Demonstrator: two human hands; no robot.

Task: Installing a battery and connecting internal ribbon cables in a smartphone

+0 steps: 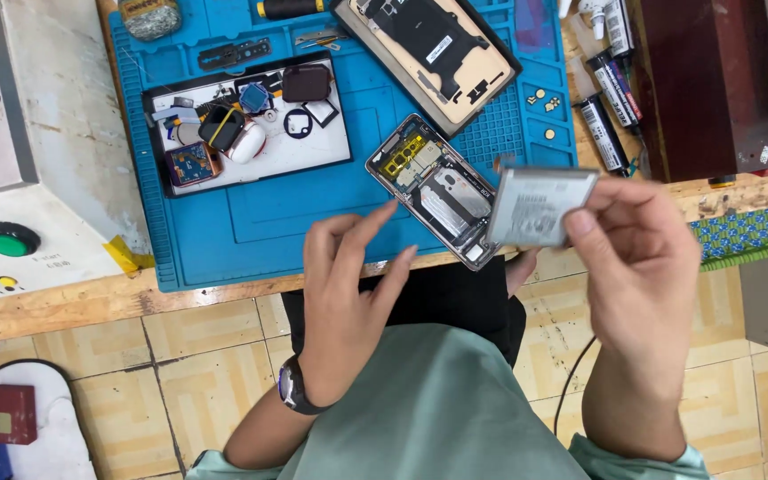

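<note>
Head camera is showing the right hand (637,258) pinching a flat grey rectangular battery pack (540,206) by its right end, its long axis running left to right, just above the bench's front edge. The left hand (348,276) is hovering empty, fingers spread, just left of it. Beyond both, an opened silver phone chassis (437,189) is lying diagonally on the blue silicone work mat (295,231), touching the battery's left edge in view. The chassis's lower right end is sitting hidden behind the battery.

Head cam, looks steeply down (close) at bench (64,307).
</note>
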